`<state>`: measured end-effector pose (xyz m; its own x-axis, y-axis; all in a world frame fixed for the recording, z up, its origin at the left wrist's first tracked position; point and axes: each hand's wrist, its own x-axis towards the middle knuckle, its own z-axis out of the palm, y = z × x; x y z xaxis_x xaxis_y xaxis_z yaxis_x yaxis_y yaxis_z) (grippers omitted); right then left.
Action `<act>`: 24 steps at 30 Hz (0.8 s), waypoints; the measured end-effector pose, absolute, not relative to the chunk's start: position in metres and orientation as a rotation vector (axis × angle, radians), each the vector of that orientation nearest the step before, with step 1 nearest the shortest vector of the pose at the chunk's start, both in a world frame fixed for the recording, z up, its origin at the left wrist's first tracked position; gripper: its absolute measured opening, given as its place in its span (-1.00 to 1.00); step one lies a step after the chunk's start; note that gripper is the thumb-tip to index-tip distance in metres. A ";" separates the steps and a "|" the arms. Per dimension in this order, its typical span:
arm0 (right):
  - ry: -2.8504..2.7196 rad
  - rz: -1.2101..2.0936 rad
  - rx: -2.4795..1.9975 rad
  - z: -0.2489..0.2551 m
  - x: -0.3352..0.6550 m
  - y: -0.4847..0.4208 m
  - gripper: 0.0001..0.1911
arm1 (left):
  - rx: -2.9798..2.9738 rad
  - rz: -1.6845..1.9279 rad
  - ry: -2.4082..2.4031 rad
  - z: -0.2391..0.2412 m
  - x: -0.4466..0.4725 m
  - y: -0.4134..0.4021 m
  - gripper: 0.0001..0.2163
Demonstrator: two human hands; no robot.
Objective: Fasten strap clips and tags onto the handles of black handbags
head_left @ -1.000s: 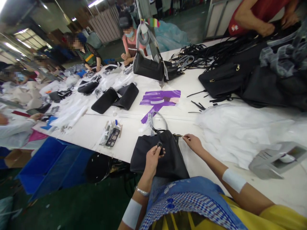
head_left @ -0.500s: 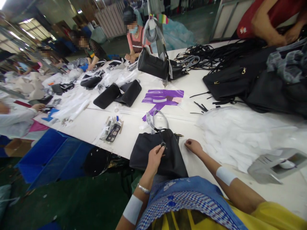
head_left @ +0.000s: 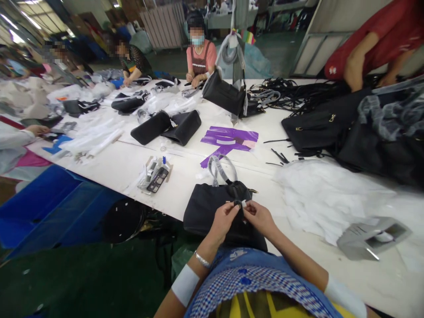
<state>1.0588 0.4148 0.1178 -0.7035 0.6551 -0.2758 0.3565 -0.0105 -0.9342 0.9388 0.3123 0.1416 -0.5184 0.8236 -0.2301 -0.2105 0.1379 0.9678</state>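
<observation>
White table [head_left: 183,170] bears black handbag [head_left: 204,204]; left hand [head_left: 223,220] pinches dark tab [head_left: 237,203]; right hand [head_left: 261,217] pinches white scrap [head_left: 244,203]

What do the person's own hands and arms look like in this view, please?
The left hand has a silvery bracelet at its wrist; the right hand shows none. Neither wears a glove. Both arms carry plain, broad, pale bands: a left forearm band and a right forearm band. No sleeves show between these bands and the hands.
</observation>
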 end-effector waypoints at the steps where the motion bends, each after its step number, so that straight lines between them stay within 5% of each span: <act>1: -2.012 1.854 -1.050 0.117 1.056 0.412 -0.76 | 0.629 1.526 1.579 0.141 0.937 0.310 -0.76; 4: -2.009 2.012 -1.044 0.119 1.050 0.411 -0.74 | 0.656 1.538 1.619 0.139 0.930 0.301 -0.75; 10: -2.086 1.720 -1.193 0.137 1.023 0.417 -0.61 | 0.677 1.509 1.561 0.129 0.913 0.284 -0.75; 16: -1.844 2.105 -1.058 0.134 0.993 0.407 -0.63 | 0.643 1.490 1.486 0.115 0.904 0.272 -0.77; 24: -1.549 2.159 -1.095 0.130 0.996 0.409 -0.68 | 0.406 1.552 1.337 0.115 0.900 0.257 -0.57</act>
